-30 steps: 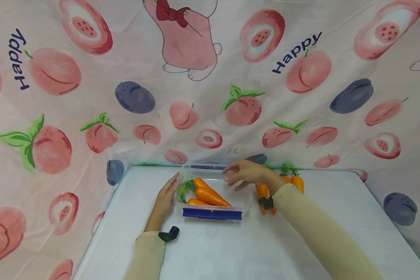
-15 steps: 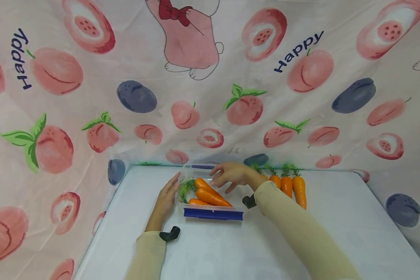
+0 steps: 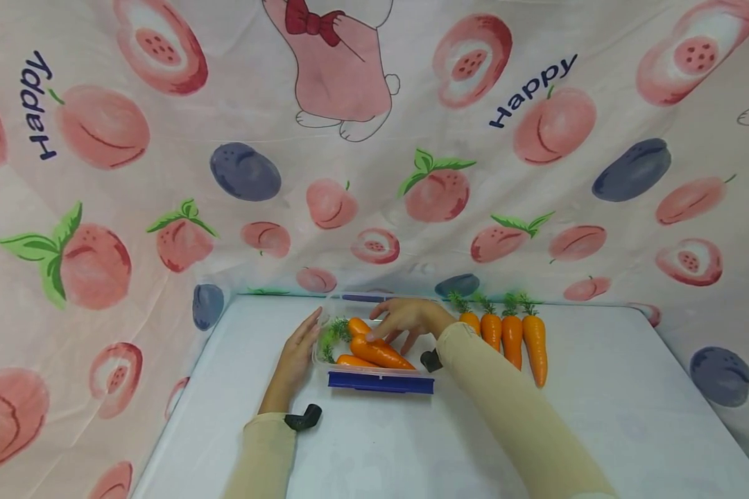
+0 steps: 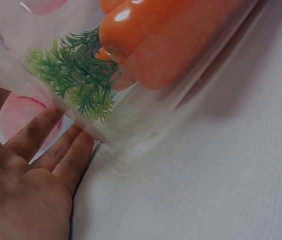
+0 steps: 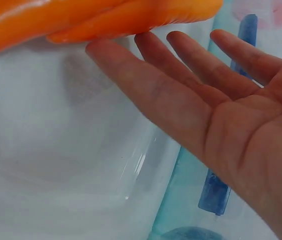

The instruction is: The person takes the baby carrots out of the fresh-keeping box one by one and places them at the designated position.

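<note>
A clear plastic box [image 3: 399, 372] with blue clip flaps stands near the back of the table. Several orange carrots [image 3: 383, 355] lie inside it, their feathery green tops [image 3: 333, 334] toward the left wall. My left hand [image 3: 295, 357] rests against that wall with fingers extended, and the left wrist view shows its fingertips [image 4: 83, 135] at the box's edge. My right hand [image 3: 413, 317] reaches over the box. In the right wrist view its nearly straight fingers [image 5: 176, 102] meet the lower side of a carrot [image 5: 146, 21]. Its thumb is hidden there.
Several more carrots [image 3: 512, 341] lie in a row right of the box, the nearest partly behind the right forearm [image 3: 499, 409]. A fruit-print cloth [image 3: 374, 173] hangs behind the white table [image 3: 374, 443]. Each wrist wears a small black device [image 3: 304, 417].
My right hand has moved left from the box's right side to the carrots inside it, uncovering more of the row on the right. The left hand stays at the box wall.
</note>
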Tool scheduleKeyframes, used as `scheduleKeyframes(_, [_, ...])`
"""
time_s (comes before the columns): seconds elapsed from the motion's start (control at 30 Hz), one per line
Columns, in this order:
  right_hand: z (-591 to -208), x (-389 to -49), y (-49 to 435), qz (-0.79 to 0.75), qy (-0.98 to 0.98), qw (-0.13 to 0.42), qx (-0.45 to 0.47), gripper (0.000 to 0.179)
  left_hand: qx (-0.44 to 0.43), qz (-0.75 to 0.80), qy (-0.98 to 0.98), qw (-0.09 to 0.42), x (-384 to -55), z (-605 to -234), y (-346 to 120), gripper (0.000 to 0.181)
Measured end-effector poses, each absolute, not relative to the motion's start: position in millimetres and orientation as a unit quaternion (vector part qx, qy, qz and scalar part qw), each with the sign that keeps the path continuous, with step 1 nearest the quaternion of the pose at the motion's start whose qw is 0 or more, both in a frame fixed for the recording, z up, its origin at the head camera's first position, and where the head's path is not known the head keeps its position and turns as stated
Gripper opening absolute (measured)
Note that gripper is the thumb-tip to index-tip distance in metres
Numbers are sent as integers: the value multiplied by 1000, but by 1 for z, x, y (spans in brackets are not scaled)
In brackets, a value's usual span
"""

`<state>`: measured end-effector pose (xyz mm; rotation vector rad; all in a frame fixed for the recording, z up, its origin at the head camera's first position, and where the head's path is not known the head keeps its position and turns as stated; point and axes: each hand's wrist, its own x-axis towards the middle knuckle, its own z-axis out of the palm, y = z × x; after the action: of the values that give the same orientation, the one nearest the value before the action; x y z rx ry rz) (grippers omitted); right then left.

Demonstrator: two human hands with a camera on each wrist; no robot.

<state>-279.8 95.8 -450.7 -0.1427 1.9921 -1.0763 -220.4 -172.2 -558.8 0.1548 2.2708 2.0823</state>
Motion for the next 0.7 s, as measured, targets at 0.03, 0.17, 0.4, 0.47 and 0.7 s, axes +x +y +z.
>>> scheduleKeyframes(0.03, [-451,-280,95,-430,795,425,-53,80,51,675,736,27,-220,-559,-172,50])
scheduleKeyframes(0.17, [-454,-282,94,-432,791,432,-35,76,56,676,735,27,-221,-559,-172,50])
scheduleKeyframes(0.4, [-459,-285,94,-425,789,442,-34,73,57,683,728,28,-222,-561,-172,50])
scheduleKeyframes(0.47, [-461,-287,93,-421,790,444,-35,72,56,681,730,28,-221,-561,-172,50])
scheduleKeyframes(0.7, [-468,-291,87,-404,805,434,-14,76,55,670,740,22,-221,-560,-172,52])
